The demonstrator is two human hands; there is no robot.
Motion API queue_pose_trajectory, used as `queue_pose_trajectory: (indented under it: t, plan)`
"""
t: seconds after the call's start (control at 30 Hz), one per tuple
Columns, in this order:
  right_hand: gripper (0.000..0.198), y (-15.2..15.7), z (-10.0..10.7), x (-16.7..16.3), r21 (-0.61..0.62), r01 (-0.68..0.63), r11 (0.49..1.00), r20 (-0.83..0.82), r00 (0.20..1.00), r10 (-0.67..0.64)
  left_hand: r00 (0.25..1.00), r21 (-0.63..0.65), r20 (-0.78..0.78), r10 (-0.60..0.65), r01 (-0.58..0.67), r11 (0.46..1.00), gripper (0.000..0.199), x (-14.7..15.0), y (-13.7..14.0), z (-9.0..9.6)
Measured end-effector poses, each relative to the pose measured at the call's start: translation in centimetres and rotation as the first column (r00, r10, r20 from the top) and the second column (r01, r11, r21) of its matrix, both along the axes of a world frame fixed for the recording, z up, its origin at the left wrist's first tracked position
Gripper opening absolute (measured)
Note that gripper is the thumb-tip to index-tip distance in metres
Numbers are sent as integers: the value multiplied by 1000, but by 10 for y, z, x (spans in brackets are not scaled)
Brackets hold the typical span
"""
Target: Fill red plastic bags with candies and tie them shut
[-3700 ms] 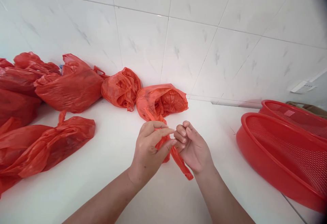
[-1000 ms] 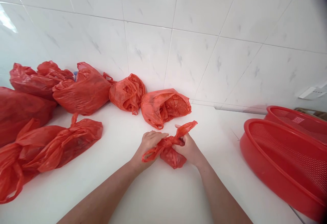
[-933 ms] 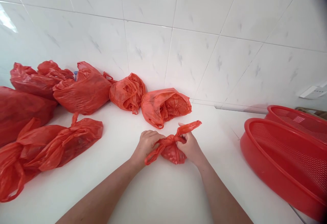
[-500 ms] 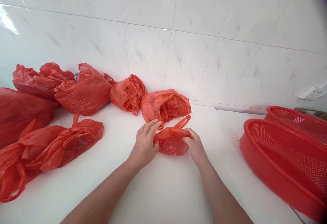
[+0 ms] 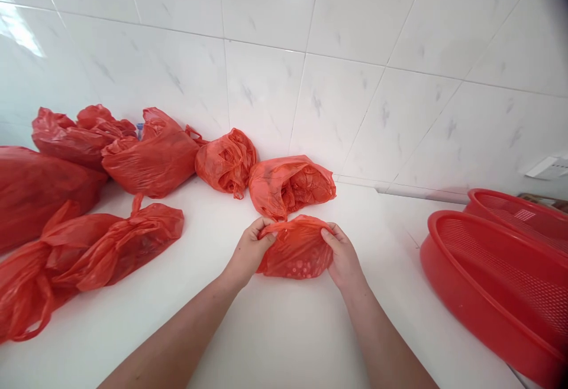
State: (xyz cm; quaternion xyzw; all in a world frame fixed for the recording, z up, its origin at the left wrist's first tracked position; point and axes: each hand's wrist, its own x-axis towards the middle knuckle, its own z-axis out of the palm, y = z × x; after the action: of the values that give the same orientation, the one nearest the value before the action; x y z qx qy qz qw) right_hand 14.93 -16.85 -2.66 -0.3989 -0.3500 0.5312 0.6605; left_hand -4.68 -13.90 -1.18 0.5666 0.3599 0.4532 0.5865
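Between my two hands is a small red plastic bag [image 5: 296,250], with pale round spots showing through its lower part. My left hand [image 5: 251,250] pinches the bag's upper left edge between thumb and fingers. On the other side, my right hand [image 5: 345,254] grips the upper right edge the same way. The bag's top edge is spread between them. What lies inside cannot be made out. Just behind it, a larger crumpled red bag [image 5: 266,185] lies on its side with its mouth facing right.
Several filled red bags [image 5: 151,161] line the tiled wall [image 5: 266,93] at left. A knotted red bag [image 5: 119,247] lies nearer on the white table [image 5: 284,336]. Two red mesh baskets [image 5: 461,285] stand at right, and a wall socket [image 5: 548,167] is above them.
My left fingers have closed on the bag's edge, having been partly spread before. The bag's top is now pulled wider and higher, and its upright handle loop no longer shows.
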Motion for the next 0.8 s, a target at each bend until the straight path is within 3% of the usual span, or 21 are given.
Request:
queue_pose_trajectory:
  t: [0.13,0.23,0.37,0.47,0.63,0.8]
  plan:
    - [35,-7,9,-11,17,-142,990,174,975,137,984,-86,167,-63,78,993,14,3,-6,1]
    - [27,-8,9,-17,-39,-93,995,226,969,100,961,-160,259,-97,142,977,17,7,-9,0]
    - [20,-4,7,-14,-34,5,999,-149,989,-10,870,-262,493,27,119,958,18,7,-5,-2]
    - [26,-3,6,-8,-22,-92,996,-338,938,79,787,-296,615,47,175,939,21,5,-2,-3]
    - [26,-5,6,-4,-16,-190,982,-425,890,166,706,-324,707,40,274,905,13,5,-4,-1]
    - [29,-11,10,-9,68,-227,971,-401,885,235,692,-336,722,-1,351,874,9,4,-6,-1]
